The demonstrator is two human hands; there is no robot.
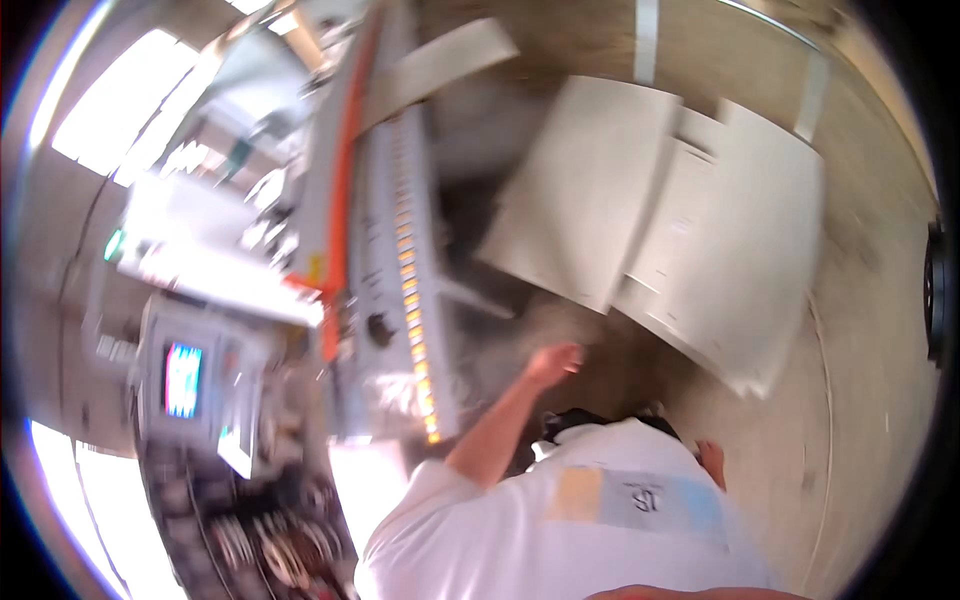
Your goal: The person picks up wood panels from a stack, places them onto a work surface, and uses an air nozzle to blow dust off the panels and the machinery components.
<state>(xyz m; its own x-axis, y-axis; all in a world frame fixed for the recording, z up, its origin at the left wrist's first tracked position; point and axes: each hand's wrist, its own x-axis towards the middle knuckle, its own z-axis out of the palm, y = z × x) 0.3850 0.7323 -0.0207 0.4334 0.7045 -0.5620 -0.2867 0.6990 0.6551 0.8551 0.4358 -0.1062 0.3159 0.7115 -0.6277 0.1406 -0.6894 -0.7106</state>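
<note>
My left hand [555, 365] is stretched forward in front of my body, beside the long machine bed [385, 300]. Its fingers look loosely bent but are blurred by motion, and no held thing shows. My right hand [712, 462] hangs low by my right side, partly covered by my white shirt [570, 540]; its fingers cannot be made out. Ahead on the floor lie large pale flat panels [590, 180], one partly over another [745, 250]. Both hands appear apart from them.
Along the machine bed runs an orange rail [350, 150] and a row of yellow marks [412, 310]. A pale board [450, 62] rests across its far end. At the left stands a control cabinet with a lit screen [183, 380]. A cable [828, 400] lies on the floor at the right.
</note>
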